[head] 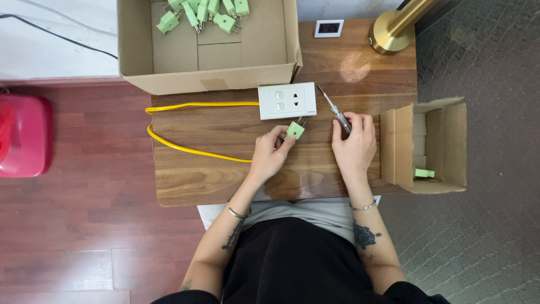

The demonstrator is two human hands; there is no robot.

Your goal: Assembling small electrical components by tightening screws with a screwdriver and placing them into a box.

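Left hand [270,153] pinches green plug [295,130] (socket [287,101] adjacent).

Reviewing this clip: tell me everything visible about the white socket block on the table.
The white socket block is a flat rectangular plate, plastic by its look, lying face up on the wooden table just in front of the large cardboard box. Its face shows two round buttons at its left and a set of plug holes at its right. A yellow cable runs out of its left end and loops back across the table. A green plug in the left hand sits just below it; contact cannot be told.
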